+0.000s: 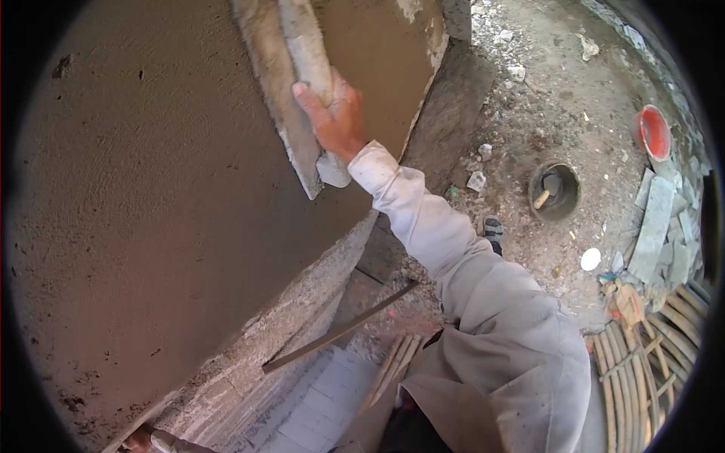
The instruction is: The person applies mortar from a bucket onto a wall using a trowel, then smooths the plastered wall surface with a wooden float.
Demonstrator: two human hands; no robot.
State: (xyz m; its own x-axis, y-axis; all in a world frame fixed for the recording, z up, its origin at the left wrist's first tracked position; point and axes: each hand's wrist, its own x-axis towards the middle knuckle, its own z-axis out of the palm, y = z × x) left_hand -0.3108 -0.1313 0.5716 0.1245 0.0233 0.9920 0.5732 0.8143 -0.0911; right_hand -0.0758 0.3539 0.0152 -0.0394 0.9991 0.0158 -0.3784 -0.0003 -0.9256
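My right hand (335, 115) is wrapped round the handle bar of a long plaster-caked float (283, 98), which lies against the wet, grey-brown plastered wall (166, 174). The float's lower end reaches just below the hand; its upper end runs out of the top of the view. At the bottom left, my left hand (137, 440) shows only in part beside the lower edge of the wall, with its fingers hidden.
On the rubble-strewn ground stand a dark bucket (575, 198) with a trowel (545, 195) in it and a red basin (655, 133). Stone slabs (652, 230) and a bamboo frame (623, 377) lie at the right. A wooden strip (340, 330) slants below the wall edge.
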